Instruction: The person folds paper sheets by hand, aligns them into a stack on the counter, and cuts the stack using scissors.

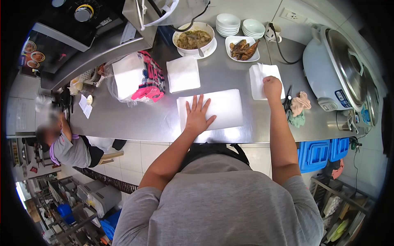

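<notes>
My left hand (198, 113) lies flat with fingers spread on a white paper stack (227, 108) near the counter's front edge. Closed, with its fingers curled down, my right hand (272, 87) rests on a smaller pile of white paper sheets (257, 89) whose upper edges look ruffled. What its fingertips hold, if anything, is hidden. Behind my left hand is another square white paper stack (183, 74). Black-handled scissors (288, 97) lie just right of my right hand, beside a crumpled peach cloth (301, 103) and a green cloth (297, 119).
At the back stand a bowl of stew (193, 39), a plate of fried food (243, 49) and stacked white bowls (228, 24). A large lidded cooker (332, 69) fills the right end. A plastic-wrapped pink pack (148, 78) sits left. Another person (72, 149) is at far left.
</notes>
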Demonstrator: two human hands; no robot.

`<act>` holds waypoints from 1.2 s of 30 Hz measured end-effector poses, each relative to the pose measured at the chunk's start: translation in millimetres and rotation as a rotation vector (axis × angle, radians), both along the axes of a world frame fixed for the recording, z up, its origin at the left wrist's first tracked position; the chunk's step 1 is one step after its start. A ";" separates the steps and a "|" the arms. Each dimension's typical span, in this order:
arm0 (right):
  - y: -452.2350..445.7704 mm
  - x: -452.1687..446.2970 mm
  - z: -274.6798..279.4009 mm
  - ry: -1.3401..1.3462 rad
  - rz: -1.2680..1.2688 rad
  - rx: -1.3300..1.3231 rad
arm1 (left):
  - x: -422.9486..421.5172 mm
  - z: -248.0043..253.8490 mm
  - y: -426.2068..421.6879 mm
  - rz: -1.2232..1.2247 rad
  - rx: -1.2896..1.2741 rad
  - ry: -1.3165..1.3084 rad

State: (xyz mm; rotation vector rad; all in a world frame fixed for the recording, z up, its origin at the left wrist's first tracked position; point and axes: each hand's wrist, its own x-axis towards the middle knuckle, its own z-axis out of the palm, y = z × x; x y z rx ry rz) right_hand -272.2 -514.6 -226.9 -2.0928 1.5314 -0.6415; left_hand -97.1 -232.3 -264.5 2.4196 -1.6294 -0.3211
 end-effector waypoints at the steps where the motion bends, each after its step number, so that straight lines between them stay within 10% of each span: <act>1: -0.7 -2.3 1.3 -0.023 -0.001 -0.039 | -0.3 5.4 -0.7 0.011 0.019 0.014; 8: 73.8 22.8 92.2 -0.412 0.247 0.030 | -1.1 44.1 -2.2 0.167 -0.501 0.994; 14: 141.2 70.4 40.8 -0.319 0.417 0.502 | -0.8 48.7 -14.6 0.523 -0.470 1.793; 24: 163.6 74.2 -9.6 -0.523 0.238 0.965 | 13.1 25.0 16.5 0.520 -0.342 1.813; 36: 129.1 21.5 -11.0 -0.771 0.056 0.809 | 23.3 17.7 36.7 0.445 -0.472 1.261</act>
